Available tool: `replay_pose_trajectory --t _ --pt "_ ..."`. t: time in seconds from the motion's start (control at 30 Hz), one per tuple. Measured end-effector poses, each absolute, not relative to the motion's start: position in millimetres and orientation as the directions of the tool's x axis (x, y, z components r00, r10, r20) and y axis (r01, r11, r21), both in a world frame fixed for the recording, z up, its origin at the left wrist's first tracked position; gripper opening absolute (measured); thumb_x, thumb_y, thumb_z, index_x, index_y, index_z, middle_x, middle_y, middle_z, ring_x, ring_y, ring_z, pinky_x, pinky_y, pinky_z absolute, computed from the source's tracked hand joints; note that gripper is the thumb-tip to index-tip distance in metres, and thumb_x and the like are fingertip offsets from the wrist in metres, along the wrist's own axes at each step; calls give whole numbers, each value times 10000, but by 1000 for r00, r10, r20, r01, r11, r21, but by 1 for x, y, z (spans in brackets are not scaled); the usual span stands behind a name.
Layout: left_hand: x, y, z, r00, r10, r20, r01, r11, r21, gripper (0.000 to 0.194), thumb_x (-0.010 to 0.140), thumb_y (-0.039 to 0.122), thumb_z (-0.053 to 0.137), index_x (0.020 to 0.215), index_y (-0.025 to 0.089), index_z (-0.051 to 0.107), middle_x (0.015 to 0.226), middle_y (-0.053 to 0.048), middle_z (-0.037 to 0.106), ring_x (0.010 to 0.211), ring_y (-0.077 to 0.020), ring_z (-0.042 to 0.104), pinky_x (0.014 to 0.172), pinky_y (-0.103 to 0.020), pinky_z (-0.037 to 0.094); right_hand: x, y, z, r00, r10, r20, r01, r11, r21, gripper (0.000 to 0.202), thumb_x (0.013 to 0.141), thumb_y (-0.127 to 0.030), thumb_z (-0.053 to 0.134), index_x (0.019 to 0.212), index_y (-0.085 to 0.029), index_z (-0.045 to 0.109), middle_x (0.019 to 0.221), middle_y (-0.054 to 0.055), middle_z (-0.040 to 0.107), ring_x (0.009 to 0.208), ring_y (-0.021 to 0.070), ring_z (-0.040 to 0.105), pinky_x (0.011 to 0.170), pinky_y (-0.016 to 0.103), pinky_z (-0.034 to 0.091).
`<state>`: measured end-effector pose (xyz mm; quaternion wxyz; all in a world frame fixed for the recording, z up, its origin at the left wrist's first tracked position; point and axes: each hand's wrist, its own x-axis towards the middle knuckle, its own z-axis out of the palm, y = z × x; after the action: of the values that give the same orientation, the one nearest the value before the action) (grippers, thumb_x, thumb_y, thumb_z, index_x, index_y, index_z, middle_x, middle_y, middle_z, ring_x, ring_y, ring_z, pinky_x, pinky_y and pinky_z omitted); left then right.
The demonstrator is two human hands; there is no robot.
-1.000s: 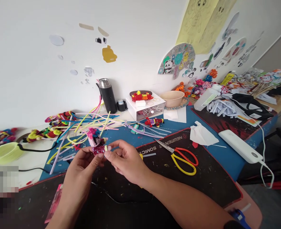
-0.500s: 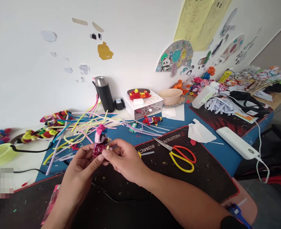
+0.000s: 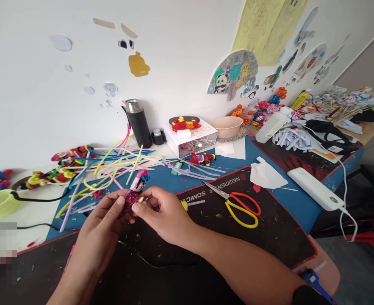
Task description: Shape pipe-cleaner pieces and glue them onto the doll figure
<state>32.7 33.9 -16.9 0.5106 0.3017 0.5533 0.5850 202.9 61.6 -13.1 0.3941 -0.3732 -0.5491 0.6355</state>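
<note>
Between my two hands is a small pipe-cleaner doll (image 3: 139, 183), with a pale pink and blue-topped head above a dark red body. My left hand (image 3: 106, 220) pinches the body from the left, thumb on top. From the right, my right hand (image 3: 159, 214) grips the same body near a pale yellow tip. The doll's lower part is hidden by my fingers. Scissors (image 3: 233, 203) with one red and one yellow handle lie on the black mat (image 3: 278, 237) right of my hands. Loose coloured pipe cleaners (image 3: 117, 163) are spread behind them.
A black thermos (image 3: 138, 125) stands at the wall beside a white box (image 3: 191, 137) and a beige bowl (image 3: 226, 127). More dolls (image 3: 203, 158) lie behind the mat and at the left. Crumpled tissue (image 3: 267, 174) and a white power bank (image 3: 315, 189) are on the right.
The doll has turned in my hands: its head now leans right and shows blue on top. My left thumb has shifted up and left along the body. My right hand has barely moved.
</note>
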Motion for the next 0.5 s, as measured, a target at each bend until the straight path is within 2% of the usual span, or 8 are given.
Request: replay_pose_trajectory --t 0.07,0.17,0.33,0.43,0.5 --pt "30 34 -16 -295 927 -231 -272 150 951 626 635 674 1038 1066 255 862 944 -47 818 736 -211 709 617 -303 614 203 60 -13 -400 916 -31 -7 -36 -999 355 971 -536 844 1096 -225 726 760 -35 652 664 147 562 634 285 392" --pt "25 35 -16 -287 921 -262 -264 187 946 682 575 706 1052 1036 243 855 910 -52 825 752 -232 737 633 -305 626 203 59 -11 -387 922 1 110 48 -993 253 986 -457 833 1064 -238 733 761 -33 662 686 157 595 654 287 388" --pt "23 35 -17 -248 919 -306 -290 231 929 648 538 575 1112 1016 220 855 872 -60 831 779 -256 775 633 -293 644 205 56 -9 -413 910 44 200 138 -970 181 993 -361 802 1105 -237 731 840 -18 742 726 161 657 688 282 416" --pt "22 37 -18 -247 920 -303 -390 192 901 624 485 485 1147 961 200 862 842 -55 829 739 -232 756 641 -292 667 205 55 -6 -410 911 49 207 145 -967 206 994 -355 795 1146 -225 749 772 -40 691 680 147 626 672 275 405" --pt "22 39 -16 -253 918 -305 -467 160 869 551 522 458 1138 900 173 857 841 -65 830 714 -211 738 625 -282 672 205 55 -3 -394 916 77 173 156 -973 210 1004 -368 781 1154 -222 762 712 -62 622 635 134 579 658 272 396"
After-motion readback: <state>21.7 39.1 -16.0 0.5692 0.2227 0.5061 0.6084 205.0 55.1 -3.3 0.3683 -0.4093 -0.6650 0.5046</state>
